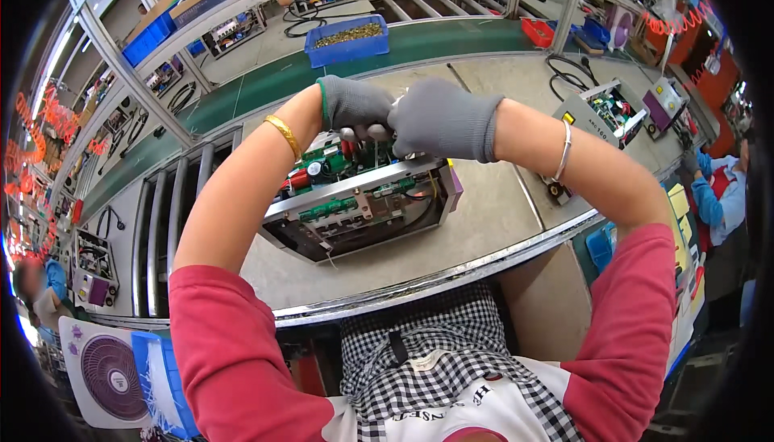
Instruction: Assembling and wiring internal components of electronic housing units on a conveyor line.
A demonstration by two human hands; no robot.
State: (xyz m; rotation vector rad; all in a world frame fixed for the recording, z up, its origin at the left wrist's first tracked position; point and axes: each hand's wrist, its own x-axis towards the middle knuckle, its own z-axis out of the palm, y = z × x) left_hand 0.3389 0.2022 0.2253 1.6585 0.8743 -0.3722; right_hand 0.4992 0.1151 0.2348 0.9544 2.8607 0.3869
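Note:
An open-sided welding machine stands on the worktable in front of me, its green circuit boards and red parts bared. My left hand, in a grey knit glove, is closed above the far part of the machine. Against it, my right hand, gloved alike, is curled into a fist. A little bright metal shows between the two hands. Below the fingers are red and metal parts; whether they are held or belong to the machine is unclear. What each hand grips is hidden.
Beyond the machine, a blue bin of small brass-coloured parts stands on a green belt. Another open machine with a black cable sits at the right. Metal rollers lie left. Co-workers appear at both sides.

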